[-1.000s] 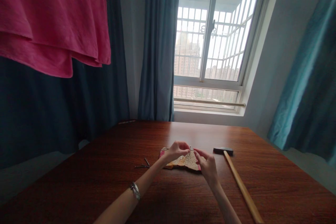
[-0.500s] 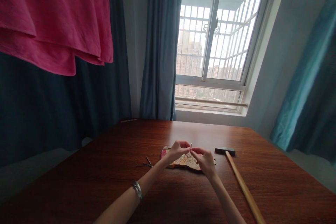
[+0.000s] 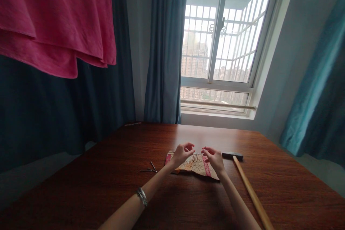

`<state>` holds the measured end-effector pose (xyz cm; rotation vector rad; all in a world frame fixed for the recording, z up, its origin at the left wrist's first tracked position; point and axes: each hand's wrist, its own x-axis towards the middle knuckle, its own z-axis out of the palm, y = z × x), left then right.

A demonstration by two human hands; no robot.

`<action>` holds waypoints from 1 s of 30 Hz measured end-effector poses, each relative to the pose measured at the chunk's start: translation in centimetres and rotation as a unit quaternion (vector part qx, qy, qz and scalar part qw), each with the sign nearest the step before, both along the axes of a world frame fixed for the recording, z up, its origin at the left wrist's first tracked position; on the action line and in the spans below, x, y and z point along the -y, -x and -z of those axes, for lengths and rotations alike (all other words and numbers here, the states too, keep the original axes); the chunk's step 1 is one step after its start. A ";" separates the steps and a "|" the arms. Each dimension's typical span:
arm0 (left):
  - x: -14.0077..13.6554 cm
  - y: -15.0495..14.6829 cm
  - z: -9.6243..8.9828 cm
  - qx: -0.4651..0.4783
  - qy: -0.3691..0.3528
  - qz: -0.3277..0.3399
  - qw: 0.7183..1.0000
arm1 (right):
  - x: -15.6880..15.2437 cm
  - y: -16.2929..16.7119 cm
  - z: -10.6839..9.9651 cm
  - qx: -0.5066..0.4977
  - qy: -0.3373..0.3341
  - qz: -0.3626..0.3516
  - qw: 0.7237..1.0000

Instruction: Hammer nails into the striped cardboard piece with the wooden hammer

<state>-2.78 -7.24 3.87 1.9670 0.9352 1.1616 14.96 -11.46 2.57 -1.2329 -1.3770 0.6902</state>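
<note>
My left hand [image 3: 183, 153] hovers over the left part of a patterned cream and pink board [image 3: 188, 165], fingers curved and apart, holding nothing. My right hand [image 3: 215, 159] is above the board's right side, thumb and forefinger pinched. A thin piece that looks like a nail pokes up from that pinch, mostly hidden by the fingers. Between the two hands, several thin nails [image 3: 196, 157] stand upright in a cluster on the board. Dark dots cover its pale middle.
A hammer [image 3: 232, 156] with a long wooden handle lies to the right of the board. Several loose nails [image 3: 149, 169] lie left of it on the brown table [image 3: 102, 187]. Beyond are a window [image 3: 215, 61], blue curtains [image 3: 164, 61] and a hanging pink cloth [image 3: 67, 25].
My hands have parted; before, their fingertips met around an upright nail above the board. The right hand has shifted right, uncovering the standing nails and the board's right pink band.
</note>
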 end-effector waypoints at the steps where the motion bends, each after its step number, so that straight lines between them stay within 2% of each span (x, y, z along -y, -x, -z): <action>1: -0.1 0.0 0.2 -0.009 -0.011 -0.012 1.000 | -0.4 -0.3 0.5 0.004 0.005 -0.003 1.000; 7: -0.9 -0.1 2.0 -0.030 -0.018 -0.026 0.999 | -2.0 -0.8 3.6 0.056 -0.015 -0.026 0.998; 13: -1.0 -0.3 3.5 -0.040 0.010 -0.009 0.999 | -2.7 -0.9 5.0 0.094 -0.050 -0.030 0.994; 19: -1.1 -0.5 4.1 -0.054 0.015 0.002 0.998 | -2.8 -0.8 5.4 0.111 -0.063 -0.044 0.991; 26: -1.5 -1.4 3.2 -0.068 -0.022 0.029 0.997 | -2.2 -0.6 5.0 0.130 -0.069 -0.031 0.989; 30: -2.1 -2.1 3.0 -0.095 -0.007 0.057 0.994 | -1.7 -0.5 4.9 0.151 -0.071 -0.020 0.986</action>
